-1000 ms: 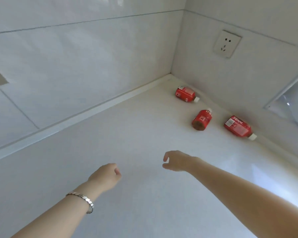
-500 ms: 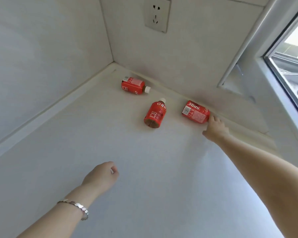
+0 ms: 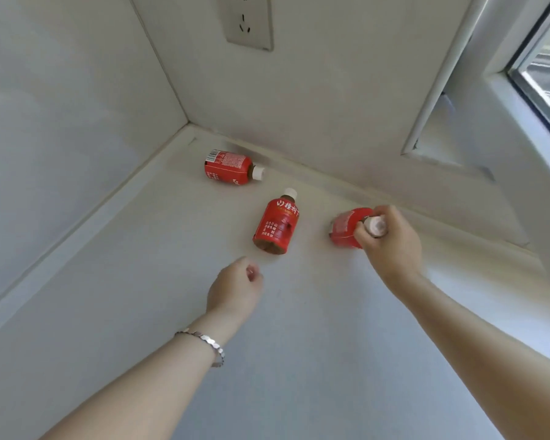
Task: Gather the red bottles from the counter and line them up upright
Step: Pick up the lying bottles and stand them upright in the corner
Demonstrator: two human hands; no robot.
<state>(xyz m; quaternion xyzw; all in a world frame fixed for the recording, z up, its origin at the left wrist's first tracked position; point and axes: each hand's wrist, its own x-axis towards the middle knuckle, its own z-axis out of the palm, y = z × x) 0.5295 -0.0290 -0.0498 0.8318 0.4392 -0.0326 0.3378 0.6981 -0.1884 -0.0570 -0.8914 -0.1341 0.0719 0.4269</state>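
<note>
From the head camera, three red bottles with white caps and white lettering are on the white counter (image 3: pixel 299 360) near the wall corner. The far bottle (image 3: pixel 227 168) and middle bottle (image 3: pixel 277 227) lie on their sides. The right hand (image 3: pixel 391 242) grasps the right bottle (image 3: pixel 346 228) around its neck. The left hand (image 3: pixel 235 287) hovers loosely curled and holds nothing.

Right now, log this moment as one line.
right hand grips rightmost bottle at its neck | left hand loosely curled, holds nothing | middle bottle lying | corner bottle lying

Right grip (image 3: pixel 391 246) tight, left grip (image 3: pixel 234 289) loose
</note>
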